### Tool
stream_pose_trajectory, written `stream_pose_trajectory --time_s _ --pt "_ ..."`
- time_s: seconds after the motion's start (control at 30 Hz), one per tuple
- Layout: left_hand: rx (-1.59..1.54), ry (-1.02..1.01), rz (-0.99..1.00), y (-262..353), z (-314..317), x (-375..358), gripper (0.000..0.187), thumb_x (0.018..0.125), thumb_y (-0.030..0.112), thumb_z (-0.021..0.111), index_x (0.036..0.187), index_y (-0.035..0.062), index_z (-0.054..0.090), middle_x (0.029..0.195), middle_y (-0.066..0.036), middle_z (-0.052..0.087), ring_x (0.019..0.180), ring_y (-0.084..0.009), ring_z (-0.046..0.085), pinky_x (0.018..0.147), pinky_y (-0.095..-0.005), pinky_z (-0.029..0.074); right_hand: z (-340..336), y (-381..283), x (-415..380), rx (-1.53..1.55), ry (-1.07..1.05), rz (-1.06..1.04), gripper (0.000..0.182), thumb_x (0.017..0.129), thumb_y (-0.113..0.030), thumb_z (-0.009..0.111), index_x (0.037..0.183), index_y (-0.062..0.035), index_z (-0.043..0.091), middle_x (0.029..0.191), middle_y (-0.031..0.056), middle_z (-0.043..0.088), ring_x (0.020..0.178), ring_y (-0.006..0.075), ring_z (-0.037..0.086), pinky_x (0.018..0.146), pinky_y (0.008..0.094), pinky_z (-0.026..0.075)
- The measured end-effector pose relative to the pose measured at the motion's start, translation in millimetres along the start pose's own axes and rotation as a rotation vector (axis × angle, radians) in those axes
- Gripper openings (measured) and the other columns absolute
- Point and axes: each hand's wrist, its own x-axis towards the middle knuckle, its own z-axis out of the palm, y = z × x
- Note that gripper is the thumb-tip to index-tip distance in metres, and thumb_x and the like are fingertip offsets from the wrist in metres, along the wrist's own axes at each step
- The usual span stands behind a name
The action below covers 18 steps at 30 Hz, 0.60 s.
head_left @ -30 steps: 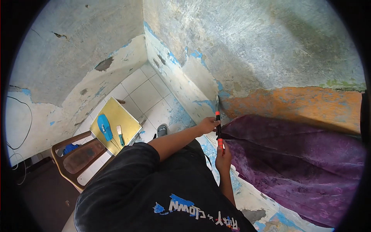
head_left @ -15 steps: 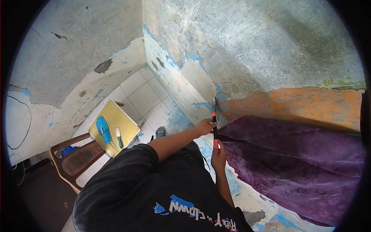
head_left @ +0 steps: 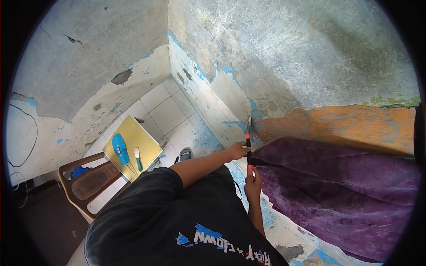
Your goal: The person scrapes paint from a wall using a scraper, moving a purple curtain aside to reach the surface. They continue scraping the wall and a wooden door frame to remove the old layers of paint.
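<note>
A long-handled scraper (head_left: 248, 150), black with orange-red bands, runs upright in front of me, its metal blade at the peeling wall (head_left: 230, 95). My left hand (head_left: 238, 151) closes around the upper part of the handle, below the upper band. Lower down, my right hand (head_left: 253, 182) grips the handle's bottom end by the other red band. Near the blade, blue paint patches and the edge of an orange painted strip (head_left: 337, 124) show on the wall.
A purple cloth (head_left: 337, 190) drapes to the right. At left, a wooden chair (head_left: 66, 177) adjoins a yellow board (head_left: 146, 133) bearing a blue tool (head_left: 119, 148) and a small putty knife (head_left: 138, 159). Paint flakes litter the tiled floor (head_left: 166, 113).
The whole view has shifted slightly down and right. Both hands keep their hold on the scraper, and its blade stays at nearly the same spot on the wall.
</note>
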Motion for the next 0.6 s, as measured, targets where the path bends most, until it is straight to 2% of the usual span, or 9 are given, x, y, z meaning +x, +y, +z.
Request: stream_pose_trajectory --time_s 0.03,0.13,0.17,0.3,0.4,0.43,0.53,0.6 --pt "0.004 0.020 -0.019 9.1 2.4 -6.5 0.046 0.094 0.031 0.062 0.130 0.0044 0.054 0.091 -0.009 0.070 0.077 -0.0127 0.063 0.052 -0.0269 0.042 0.0 -10.2 1.5 -0.062 0.017 -0.028 0.041 0.099 -0.028 0.056 0.129 0.0008 0.057 0.062 -0.0020 0.047 0.053 0.0059 0.042 0.049 0.0256 0.032" --pt "-0.054 0.097 -0.035 12.5 2.9 -2.4 0.043 0.094 0.033 0.062 0.127 0.0058 0.057 0.089 -0.007 0.070 0.073 -0.0118 0.062 0.050 -0.0263 0.041 9.9 -9.1 9.4 -0.165 0.079 -0.193 0.040 0.099 -0.027 0.055 0.128 0.0009 0.058 0.061 -0.0021 0.046 0.052 0.0061 0.042 0.048 0.0260 0.033" --pt "-0.027 0.076 -0.028 15.1 3.4 -0.2 0.041 0.094 0.033 0.062 0.125 0.0060 0.059 0.088 -0.007 0.070 0.070 -0.0115 0.060 0.050 -0.0265 0.041 10.0 -1.2 8.9 -0.161 0.054 -0.121 0.040 0.099 -0.027 0.055 0.127 0.0009 0.058 0.061 -0.0013 0.048 0.053 0.0071 0.043 0.050 0.0265 0.035" --pt "0.114 0.043 0.002 8.7 5.6 -3.8 0.035 0.094 0.032 0.061 0.117 0.0066 0.064 0.089 -0.006 0.070 0.061 -0.0105 0.053 0.049 -0.0274 0.041 -7.5 -5.3 -1.0 -0.085 0.010 0.049 0.040 0.100 -0.031 0.053 0.127 -0.0017 0.058 0.063 0.0075 0.054 0.057 0.0195 0.052 0.056 0.0347 0.041" --pt "-0.035 0.081 -0.047 4.1 7.3 5.4 0.035 0.094 0.034 0.061 0.115 0.0065 0.065 0.091 -0.008 0.071 0.062 -0.0112 0.055 0.055 -0.0265 0.044 1.0 -14.2 5.4 -0.194 0.069 -0.066 0.039 0.099 -0.031 0.054 0.127 -0.0028 0.058 0.064 0.0084 0.055 0.057 0.0192 0.053 0.056 0.0346 0.041" --pt "0.000 0.072 -0.039 3.8 8.7 7.0 0.035 0.094 0.033 0.062 0.115 0.0057 0.065 0.093 -0.008 0.071 0.067 -0.0124 0.057 0.060 -0.0274 0.045 2.8 -23.2 -0.3 -0.244 0.082 -0.109 0.039 0.099 -0.030 0.054 0.128 -0.0036 0.058 0.066 0.0094 0.057 0.058 0.0197 0.054 0.057 0.0350 0.042" --pt "0.101 0.068 -0.021 4.8 3.6 4.5 0.034 0.094 0.031 0.063 0.114 0.0034 0.065 0.096 -0.010 0.072 0.080 -0.0160 0.065 0.074 -0.0299 0.049 1.5 -2.7 0.9 -0.147 0.049 -0.026 0.039 0.099 -0.032 0.054 0.126 -0.0032 0.060 0.068 0.0087 0.058 0.060 0.0170 0.055 0.058 0.0344 0.043" --pt "0.117 0.077 0.001 12.1 6.4 -7.5 0.034 0.094 0.031 0.063 0.113 0.0023 0.065 0.097 -0.011 0.072 0.083 -0.0166 0.065 0.073 -0.0304 0.049 -9.2 -3.4 -0.2 -0.112 0.017 0.025 0.039 0.099 -0.032 0.055 0.125 -0.0030 0.061 0.068 0.0091 0.059 0.060 0.0158 0.055 0.058 0.0342 0.043"
